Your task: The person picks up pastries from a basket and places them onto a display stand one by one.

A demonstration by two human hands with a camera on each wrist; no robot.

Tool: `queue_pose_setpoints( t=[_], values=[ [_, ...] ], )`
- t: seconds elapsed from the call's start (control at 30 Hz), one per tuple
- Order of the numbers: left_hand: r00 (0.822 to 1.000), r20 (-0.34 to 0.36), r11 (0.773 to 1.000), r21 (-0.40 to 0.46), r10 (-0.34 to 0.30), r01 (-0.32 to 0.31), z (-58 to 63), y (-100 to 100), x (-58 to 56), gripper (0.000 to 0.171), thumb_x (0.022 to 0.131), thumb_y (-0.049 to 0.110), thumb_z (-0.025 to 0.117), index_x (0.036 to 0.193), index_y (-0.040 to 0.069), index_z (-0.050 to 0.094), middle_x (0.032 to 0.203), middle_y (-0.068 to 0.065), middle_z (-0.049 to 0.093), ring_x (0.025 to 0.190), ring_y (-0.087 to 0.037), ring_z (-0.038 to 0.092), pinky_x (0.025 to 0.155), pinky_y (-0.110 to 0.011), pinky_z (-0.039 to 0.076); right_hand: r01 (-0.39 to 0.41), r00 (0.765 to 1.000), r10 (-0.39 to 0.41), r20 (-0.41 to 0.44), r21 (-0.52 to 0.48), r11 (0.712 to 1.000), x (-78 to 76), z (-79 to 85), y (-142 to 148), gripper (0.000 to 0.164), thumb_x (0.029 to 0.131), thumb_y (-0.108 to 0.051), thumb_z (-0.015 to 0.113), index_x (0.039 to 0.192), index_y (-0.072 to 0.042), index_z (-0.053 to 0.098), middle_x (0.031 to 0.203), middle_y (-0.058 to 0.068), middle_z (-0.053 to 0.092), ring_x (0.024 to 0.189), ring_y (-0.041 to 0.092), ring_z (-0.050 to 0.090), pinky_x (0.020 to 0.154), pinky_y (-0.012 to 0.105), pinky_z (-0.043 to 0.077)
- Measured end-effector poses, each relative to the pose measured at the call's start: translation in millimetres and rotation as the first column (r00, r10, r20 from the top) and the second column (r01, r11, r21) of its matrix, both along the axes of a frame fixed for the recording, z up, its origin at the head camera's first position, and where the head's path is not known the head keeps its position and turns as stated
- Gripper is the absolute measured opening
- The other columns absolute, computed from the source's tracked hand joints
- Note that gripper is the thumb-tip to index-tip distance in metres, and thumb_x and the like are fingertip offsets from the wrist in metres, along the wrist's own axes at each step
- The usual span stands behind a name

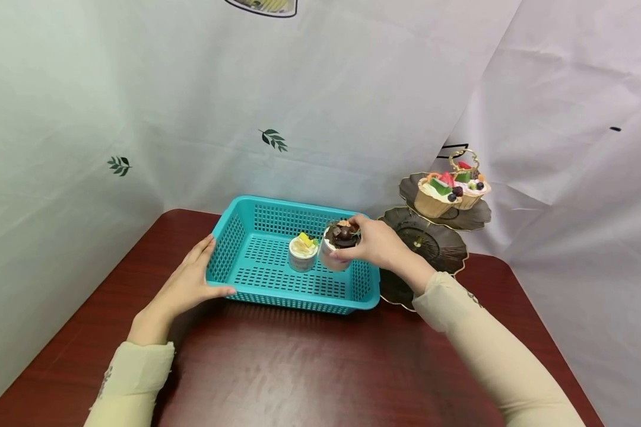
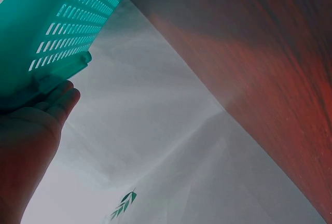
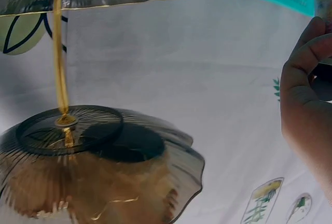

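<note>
My right hand (image 1: 376,242) pinches a clear cup of chocolate-topped dessert (image 1: 333,264) over the right part of a turquoise plastic basket (image 1: 294,301). Whether the cup touches the basket floor I cannot tell. Beside it in the basket stands another dessert cup (image 1: 302,261), with pale cream and a yellow piece on top. My left hand (image 1: 184,284) rests against the basket's front left corner, fingers along the left side and thumb at the front rim. In the left wrist view its fairly straight fingers (image 2: 65,105) touch the basket's rim from outside.
Right of the basket stands a tiered, dark translucent stand (image 1: 432,240) with gold edges. Its top plate carries fruit-topped cupcakes (image 1: 432,204). A white printed cloth (image 1: 320,107) hangs behind the dark red wooden table (image 1: 299,367).
</note>
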State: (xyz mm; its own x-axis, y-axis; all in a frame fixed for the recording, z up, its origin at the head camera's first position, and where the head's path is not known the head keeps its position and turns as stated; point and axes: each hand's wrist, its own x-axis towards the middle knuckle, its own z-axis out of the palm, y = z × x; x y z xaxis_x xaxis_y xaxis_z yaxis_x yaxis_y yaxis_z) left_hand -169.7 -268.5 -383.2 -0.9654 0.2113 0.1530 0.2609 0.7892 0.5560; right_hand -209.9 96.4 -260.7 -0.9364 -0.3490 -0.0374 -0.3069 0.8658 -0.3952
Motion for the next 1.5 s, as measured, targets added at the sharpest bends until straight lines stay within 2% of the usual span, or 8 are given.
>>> queue_pose_setpoints(
  t=[0.37,0.5,0.7,0.9,1.5],
  values=[
    [1.000,-0.006,1.000,-0.004,-0.003,0.003,-1.5,-1.8,0.1,0.122,0.070,0.051,0.081,0.151,-0.008,0.012,0.160,-0.021,0.009,0.142,-0.046,0.019,0.106,-0.068,0.028,0.021,1.000,-0.021,-0.014,-0.019,1.000,0.9,4.6,15.8,0.081,0.076,-0.052,0.075,0.136,-0.006,0.047,0.116,0.012,0.065,0.098,0.025,0.064,0.080,0.040,0.054],
    [1.000,-0.008,1.000,-0.004,0.000,0.000,-0.9,-2.0,0.6,0.122,0.069,0.051,0.082,0.151,-0.008,0.012,0.160,-0.021,0.009,0.142,-0.046,0.019,0.106,-0.068,0.028,0.032,0.998,-0.033,-0.045,-0.024,0.999,2.1,5.3,24.2,0.079,0.075,-0.051,0.076,0.133,-0.005,0.050,0.112,0.013,0.067,0.095,0.025,0.065,0.078,0.039,0.053],
    [1.000,-0.010,1.000,-0.008,0.000,0.000,-0.6,-2.4,1.1,0.122,0.069,0.051,0.082,0.151,-0.008,0.013,0.160,-0.022,0.010,0.142,-0.046,0.019,0.106,-0.068,0.028,0.065,0.997,-0.066,-0.043,-0.039,0.997,2.9,6.9,36.7,0.074,0.073,-0.054,0.076,0.126,-0.007,0.054,0.107,0.010,0.068,0.089,0.023,0.063,0.073,0.037,0.052],
    [1.000,-0.006,1.000,-0.011,0.001,-0.001,-0.8,-2.2,0.7,0.122,0.069,0.051,0.082,0.151,-0.008,0.013,0.160,-0.022,0.009,0.142,-0.046,0.019,0.106,-0.068,0.028,0.084,0.995,-0.086,-0.055,-0.044,0.996,3.4,8.0,45.7,0.071,0.073,-0.054,0.076,0.123,-0.008,0.055,0.105,0.010,0.068,0.090,0.024,0.063,0.076,0.038,0.051],
    [1.000,-0.010,1.000,-0.011,-0.005,0.005,0.2,-0.5,-0.5,0.122,0.069,0.051,0.082,0.151,-0.008,0.013,0.160,-0.023,0.010,0.142,-0.046,0.019,0.106,-0.068,0.028,0.194,0.973,-0.195,-0.125,-0.017,0.981,8.5,6.3,73.4,0.073,0.075,-0.056,0.074,0.120,-0.002,0.057,0.104,0.017,0.068,0.092,0.030,0.062,0.077,0.043,0.049]
  ],
)
